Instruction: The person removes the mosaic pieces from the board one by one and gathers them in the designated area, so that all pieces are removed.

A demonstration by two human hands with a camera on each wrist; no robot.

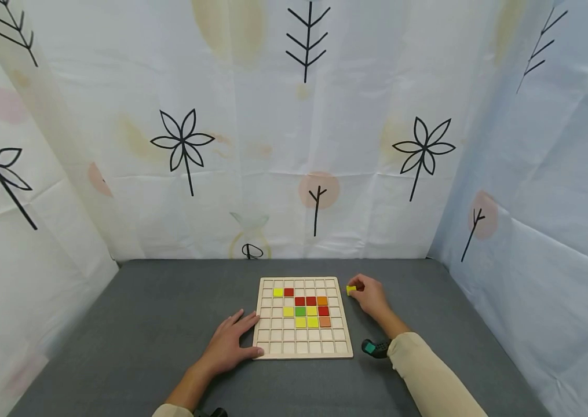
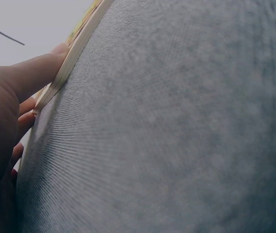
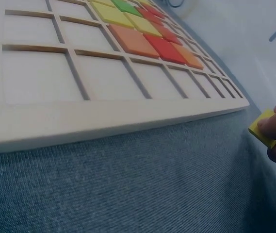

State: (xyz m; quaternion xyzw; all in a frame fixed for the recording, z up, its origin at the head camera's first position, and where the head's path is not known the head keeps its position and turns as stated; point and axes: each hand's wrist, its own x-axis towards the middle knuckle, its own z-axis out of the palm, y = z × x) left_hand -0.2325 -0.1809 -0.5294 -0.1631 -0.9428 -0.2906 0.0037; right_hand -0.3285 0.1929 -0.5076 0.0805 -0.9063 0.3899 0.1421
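Observation:
A square wooden grid board [image 1: 304,354] lies on the table, with yellow, red, orange and green square tiles in some of its cells. My right hand [image 1: 372,295] is just past the board's right edge, pinching a yellow tile [image 3: 264,129] between thumb and fingers. In the head view that tile shows beside the board's upper right corner. My left hand [image 1: 227,343] rests at the board's left edge, fingers spread and fairly straight. Its thumb [image 2: 40,73] lies on the near left corner of the frame in the left wrist view.
Dark grey cloth covers the table [image 1: 168,301] around the board. A white patterned curtain [image 1: 252,127] stands behind and on both sides. The right wrist wears a black band with a camera [image 1: 375,348], close to the board's lower right corner.

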